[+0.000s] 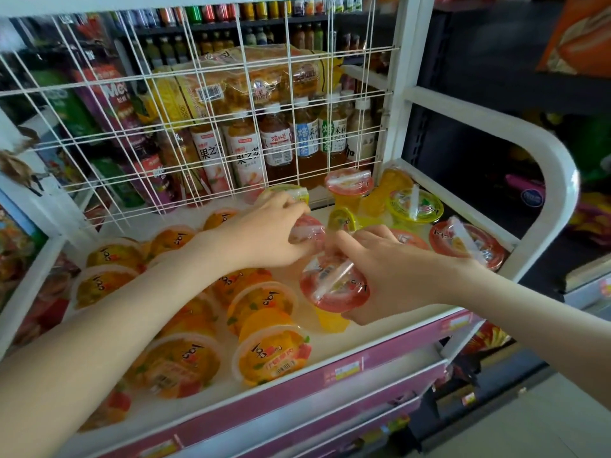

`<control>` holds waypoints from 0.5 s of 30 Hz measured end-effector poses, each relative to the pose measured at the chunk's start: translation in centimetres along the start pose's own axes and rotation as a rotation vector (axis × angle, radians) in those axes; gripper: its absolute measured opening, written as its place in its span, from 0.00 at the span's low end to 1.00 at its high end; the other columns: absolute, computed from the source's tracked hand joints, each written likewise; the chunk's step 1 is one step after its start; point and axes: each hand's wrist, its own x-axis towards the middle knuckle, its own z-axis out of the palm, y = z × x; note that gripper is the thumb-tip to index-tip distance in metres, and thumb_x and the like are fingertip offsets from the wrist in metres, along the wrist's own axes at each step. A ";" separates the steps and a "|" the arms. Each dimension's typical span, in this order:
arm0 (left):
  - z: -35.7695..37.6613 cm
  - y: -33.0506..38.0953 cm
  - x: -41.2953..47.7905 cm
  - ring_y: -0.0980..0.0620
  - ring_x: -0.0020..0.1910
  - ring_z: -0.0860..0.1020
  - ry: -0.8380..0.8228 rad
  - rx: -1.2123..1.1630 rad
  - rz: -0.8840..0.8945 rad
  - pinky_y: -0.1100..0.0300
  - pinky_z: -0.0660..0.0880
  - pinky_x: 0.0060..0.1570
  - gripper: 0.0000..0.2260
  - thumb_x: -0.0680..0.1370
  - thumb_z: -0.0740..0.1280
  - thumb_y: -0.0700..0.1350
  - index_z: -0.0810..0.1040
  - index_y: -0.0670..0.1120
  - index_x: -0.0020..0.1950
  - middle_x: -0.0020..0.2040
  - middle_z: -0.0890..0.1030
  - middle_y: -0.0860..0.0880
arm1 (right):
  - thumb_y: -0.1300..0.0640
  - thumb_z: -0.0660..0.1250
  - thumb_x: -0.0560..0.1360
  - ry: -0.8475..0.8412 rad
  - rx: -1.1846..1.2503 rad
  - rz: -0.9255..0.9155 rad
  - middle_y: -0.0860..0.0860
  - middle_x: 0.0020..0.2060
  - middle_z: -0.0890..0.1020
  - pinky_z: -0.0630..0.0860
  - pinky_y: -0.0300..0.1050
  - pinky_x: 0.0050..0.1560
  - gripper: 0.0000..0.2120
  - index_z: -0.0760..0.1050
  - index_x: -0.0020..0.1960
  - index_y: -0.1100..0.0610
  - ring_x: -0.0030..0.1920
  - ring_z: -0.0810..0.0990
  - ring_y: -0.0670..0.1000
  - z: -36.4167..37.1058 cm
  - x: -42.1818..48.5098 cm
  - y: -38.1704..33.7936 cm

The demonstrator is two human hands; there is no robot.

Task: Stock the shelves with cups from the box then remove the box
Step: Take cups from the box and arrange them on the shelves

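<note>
At shelf centre-right, risk no. 1 is the front cup [334,285]. It is tilted, lid toward the viewer and yellow base near the shelf [327,345] front edge. If let go at this angle it will prob. roll or tip off the front.

Risk no. 2: the rear cup [305,231] is just beside it, poss. touching (cannot tell). Both hands work in one tight spot, so a nudge from either could knock the other cup or the small cup [344,219] just behind.

Risk no. 3: loose straw wrappers on the lids may snag on fingers on release.

Cups: clear plastic, yellow contents, red film lids, wrapped straw across each lid. No dents or leaks seen, though the image is soft.

Hands: right hand [393,276] grasps the front cup from its right side, thumb below and fingers curled over the rim. Left hand [264,236] grasps the rear cup from above-left, fingers wrapped over the lid.

Surroundings:
- More cups stand to the right, incl. a green-lid cup [415,206].
- Wide tubs [264,355] fill the left half, several lying on their sides.
- A wire grid [211,104] backs the shelf, with bottles [277,143] behind it.
- Box not in view, so removal is prob. still pending.
</note>
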 end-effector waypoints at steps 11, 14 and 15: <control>-1.2 2.7 -2.4 0.54 0.60 0.70 -0.255 -0.052 0.133 0.56 0.71 0.59 0.35 0.67 0.64 0.70 0.63 0.53 0.68 0.65 0.70 0.55 | 0.33 0.71 0.62 -0.100 -0.074 -0.020 0.45 0.68 0.63 0.32 0.49 0.70 0.45 0.46 0.67 0.42 0.70 0.51 0.47 -0.6 0.0 0.7; -0.2 3.2 -2.8 0.52 0.63 0.70 -0.263 0.068 0.135 0.53 0.72 0.61 0.45 0.61 0.63 0.75 0.59 0.53 0.72 0.65 0.67 0.54 | 0.33 0.72 0.61 -0.082 -0.185 0.085 0.44 0.70 0.60 0.36 0.54 0.72 0.49 0.44 0.70 0.41 0.71 0.51 0.49 -1.5 -0.4 3.0; 0.1 3.3 -2.9 0.52 0.61 0.71 -0.259 0.083 0.145 0.53 0.73 0.59 0.46 0.61 0.63 0.76 0.59 0.53 0.71 0.64 0.67 0.54 | 0.33 0.72 0.62 -0.092 -0.230 0.131 0.45 0.70 0.60 0.40 0.55 0.72 0.49 0.43 0.70 0.42 0.71 0.52 0.51 -1.6 -0.8 3.7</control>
